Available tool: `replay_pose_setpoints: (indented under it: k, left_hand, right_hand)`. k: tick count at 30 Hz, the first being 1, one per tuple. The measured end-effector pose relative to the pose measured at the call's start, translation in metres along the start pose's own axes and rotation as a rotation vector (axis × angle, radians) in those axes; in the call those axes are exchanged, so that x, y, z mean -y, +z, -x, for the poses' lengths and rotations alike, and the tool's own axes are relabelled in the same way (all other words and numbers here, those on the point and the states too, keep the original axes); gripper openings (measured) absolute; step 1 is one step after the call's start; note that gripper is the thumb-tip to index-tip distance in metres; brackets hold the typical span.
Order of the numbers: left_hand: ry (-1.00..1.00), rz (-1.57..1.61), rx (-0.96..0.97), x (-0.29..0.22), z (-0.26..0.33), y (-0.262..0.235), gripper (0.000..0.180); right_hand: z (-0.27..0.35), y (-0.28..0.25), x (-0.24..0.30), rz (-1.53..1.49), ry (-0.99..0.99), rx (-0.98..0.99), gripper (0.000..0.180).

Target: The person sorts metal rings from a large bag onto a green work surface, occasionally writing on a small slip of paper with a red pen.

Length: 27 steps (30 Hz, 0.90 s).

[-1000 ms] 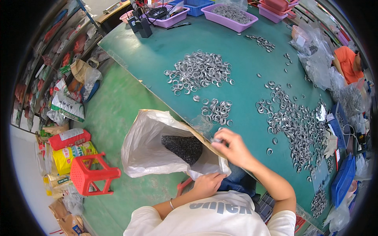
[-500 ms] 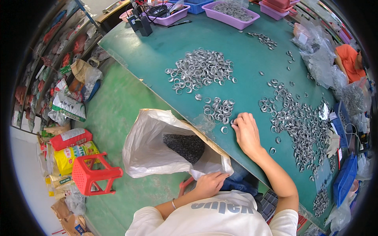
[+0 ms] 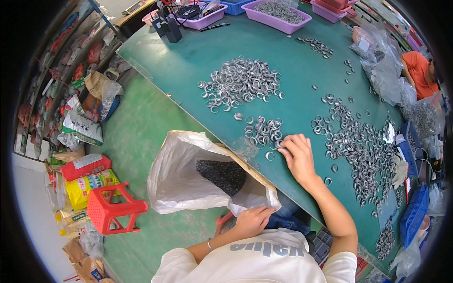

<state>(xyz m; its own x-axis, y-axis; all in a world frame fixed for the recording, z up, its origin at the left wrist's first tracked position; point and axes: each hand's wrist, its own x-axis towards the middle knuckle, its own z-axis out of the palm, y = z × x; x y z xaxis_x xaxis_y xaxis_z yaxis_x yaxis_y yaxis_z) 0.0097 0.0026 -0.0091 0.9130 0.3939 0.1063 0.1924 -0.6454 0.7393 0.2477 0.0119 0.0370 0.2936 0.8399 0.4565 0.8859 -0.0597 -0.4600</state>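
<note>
Right hand: the right hand (image 3: 297, 155) lies palm down on the green table (image 3: 188, 61), fingers loosely spread, fingertips touching the near edge of a small cluster of metal rings (image 3: 263, 131); it grips nothing that can be seen.
Left hand: the left hand (image 3: 252, 220) is clenched on the near rim of the white plastic bag (image 3: 184, 184), holding its mouth open just below the table edge.
Bag: it hangs beside the table, between the person's lap and the edge; a dark heap of small parts (image 3: 222, 173) lies inside.
Rings: the small cluster sits close to the table edge, just above the bag; a larger heap of rings (image 3: 240, 84) lies farther in, well apart; a broad scatter of rings (image 3: 358, 146) spreads to the right of the right hand.
Table, far side: purple trays (image 3: 283, 12) stand along the back.
Floor: a red plastic stool (image 3: 111, 210) stands to the left of the bag.
Another person: an orange sleeve (image 3: 417, 70) shows at the right rim.
</note>
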Motion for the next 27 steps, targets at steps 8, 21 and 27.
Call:
replay_pose_setpoints:
  k: [8,21,27]
  left_hand:
    - [0.003,0.01,0.0,0.0,-0.001,0.0,0.024]
    - [0.009,0.009,-0.009,0.0,0.001,0.0,0.026]
    - [-0.01,-0.016,0.019,-0.002,-0.001,-0.001,0.026]
  right_hand:
    - [0.004,-0.011,0.013,-0.281,0.284,-0.106,0.015]
    - [0.008,0.005,0.049,-0.121,-0.031,0.004,0.026]
    - [0.011,0.014,0.027,0.184,-0.097,0.075,0.017]
